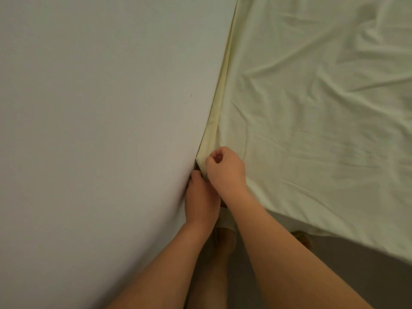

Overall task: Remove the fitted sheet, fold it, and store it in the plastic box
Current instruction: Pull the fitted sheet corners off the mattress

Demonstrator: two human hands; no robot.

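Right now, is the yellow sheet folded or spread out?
Spread: the sheet lies flat and wrinkled; left hand and right hand hold its edge by the wall.

Dim, warm, flat indoor light; source not evident, no glare. Soft shadows lie in the wrinkles of the sheet. Deeper shade on the floor under its near edge and low on the wall. Wide-angle bend curves the wall line. Overall soft, slightly grainy.
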